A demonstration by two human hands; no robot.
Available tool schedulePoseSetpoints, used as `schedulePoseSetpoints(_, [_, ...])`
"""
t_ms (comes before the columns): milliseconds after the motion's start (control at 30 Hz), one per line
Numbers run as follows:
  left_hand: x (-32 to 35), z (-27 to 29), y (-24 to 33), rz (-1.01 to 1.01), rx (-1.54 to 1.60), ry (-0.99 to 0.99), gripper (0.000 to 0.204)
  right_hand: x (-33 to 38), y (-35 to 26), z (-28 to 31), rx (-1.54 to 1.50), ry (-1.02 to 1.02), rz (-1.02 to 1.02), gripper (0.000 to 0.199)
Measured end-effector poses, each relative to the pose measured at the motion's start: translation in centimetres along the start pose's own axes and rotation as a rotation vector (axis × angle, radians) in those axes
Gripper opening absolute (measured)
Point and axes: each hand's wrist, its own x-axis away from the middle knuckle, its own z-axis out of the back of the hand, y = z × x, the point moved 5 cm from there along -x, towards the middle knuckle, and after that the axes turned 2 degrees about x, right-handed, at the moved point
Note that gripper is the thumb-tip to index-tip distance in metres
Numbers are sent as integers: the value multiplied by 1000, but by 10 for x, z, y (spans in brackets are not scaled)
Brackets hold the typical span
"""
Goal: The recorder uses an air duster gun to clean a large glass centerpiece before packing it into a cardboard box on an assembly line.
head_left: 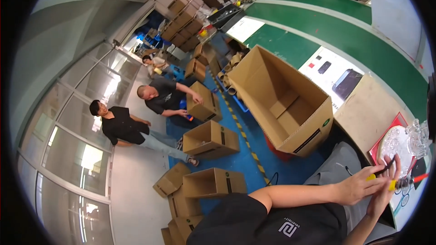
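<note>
Both my hands are together at the lower right, over the work table. My left hand (356,187) is closed on a slim dark piece (386,167) with a bit of yellow beside it. Its exact kind cannot be told. Against it, my right hand (379,199) has its fingers closed round a small yellow piece (392,185) with a dark metallic part and a red-orange tip pointing right. The fingers hide much of both items. Just beyond the hands lie clear plastic parts (415,138) and a round pale piece (394,147) on a red-edged sheet.
A large open carton (290,109) stands left of the table, beside a brown board (370,113). Further left, open cartons (211,138) stand on the blue floor. One person (163,100) handles a carton; another (125,124) stands nearby. Green benches (290,41) run along the back.
</note>
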Motion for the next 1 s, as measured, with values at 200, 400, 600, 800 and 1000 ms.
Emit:
schedulePoseSetpoints(200, [-14,25,-35,-4,269,114,58,6,-34,58,141,94,46,44])
schedulePoseSetpoints(400, [-57,13,3,11,563,-141,94,22,-31,89,205,33,51,52])
schedulePoseSetpoints(600, [-46,-27,-1,300,822,-122,107,17,-48,60,1060,-93,133,72])
schedulePoseSetpoints(800, [-34,4,-128,818,503,206,49,-71,-139,50,945,408,661,57])
schedulePoseSetpoints(1000, [-118,1,-209,715,144,170,18,-176,-129,69,729,244,569,67])
